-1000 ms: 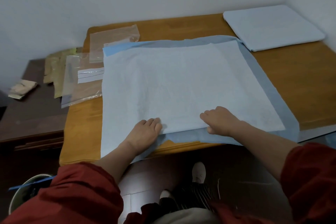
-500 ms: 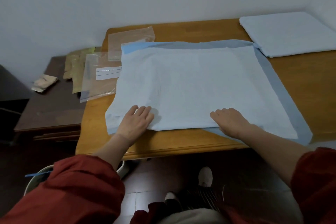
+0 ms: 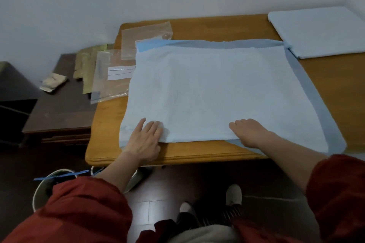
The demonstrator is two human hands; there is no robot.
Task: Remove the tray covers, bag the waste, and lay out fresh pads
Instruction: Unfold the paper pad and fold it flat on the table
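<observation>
Left hand, right hand: two. Spread pad: one. Folded pad stack: one. Clear bags: two.

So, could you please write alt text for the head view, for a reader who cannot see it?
A left hand and a right hand press flat on the near edge of a blue pad spread over a wooden table. A folded pad lies at the far right corner, and clear bags lie by the pad's left side.
</observation>
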